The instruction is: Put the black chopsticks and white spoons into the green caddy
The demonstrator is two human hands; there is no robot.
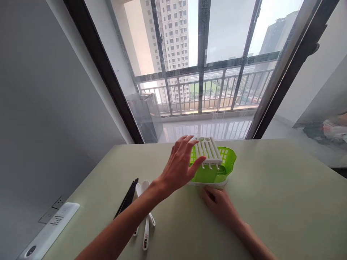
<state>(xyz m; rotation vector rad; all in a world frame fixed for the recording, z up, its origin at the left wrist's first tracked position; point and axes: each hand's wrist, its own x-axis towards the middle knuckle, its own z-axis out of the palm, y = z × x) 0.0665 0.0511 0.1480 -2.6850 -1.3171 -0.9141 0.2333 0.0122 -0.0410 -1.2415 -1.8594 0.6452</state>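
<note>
A green basket (229, 162) with pierced sides stands on a white base (221, 184) at the table's far middle. Over its left part sits a white slotted rack (208, 151) with round holes at the back and small hooks along the front. My left hand (181, 162) is spread at the rack's left side, thumb and fingers apart; whether it touches the rack I cannot tell. Low in front of the base, my right hand (218, 202) lies on the table with curled fingers. Its fingertips are hidden, so anything in them does not show.
Left of my forearm lie black chopsticks (127, 198) and several white spoons (146, 231), partly covered by the arm. A long white box (51, 231) lies along the table's left edge. Behind the table (276, 202) stands a glass window with dark frames (201, 54).
</note>
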